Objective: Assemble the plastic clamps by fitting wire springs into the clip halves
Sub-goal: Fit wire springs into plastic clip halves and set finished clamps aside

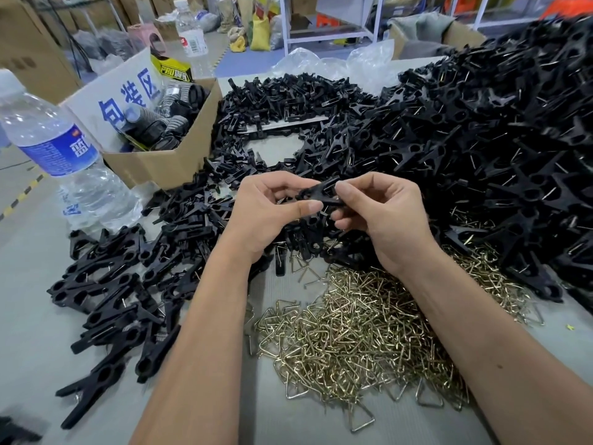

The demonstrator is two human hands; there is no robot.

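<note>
Both my hands meet over the middle of the table around one black plastic clamp (316, 190). My left hand (266, 213) pinches its left end between thumb and curled fingers. My right hand (382, 213) pinches its right end, thumb on top. Whether a spring sits in the clamp is hidden by my fingers. A heap of brass-coloured wire springs (362, 332) lies below my wrists. Loose black clip halves (282, 101) are piled behind my hands. Assembled black clamps (106, 303) lie at the left, and a much bigger mound of clamps (500, 149) rises at the right.
A clear water bottle with a blue label (61, 155) stands at the left edge. Behind it sits an open cardboard box (160, 162) with black parts and a blue-lettered sign. A second bottle (191, 36) stands further back. Clear plastic bags (337, 64) lie behind the piles.
</note>
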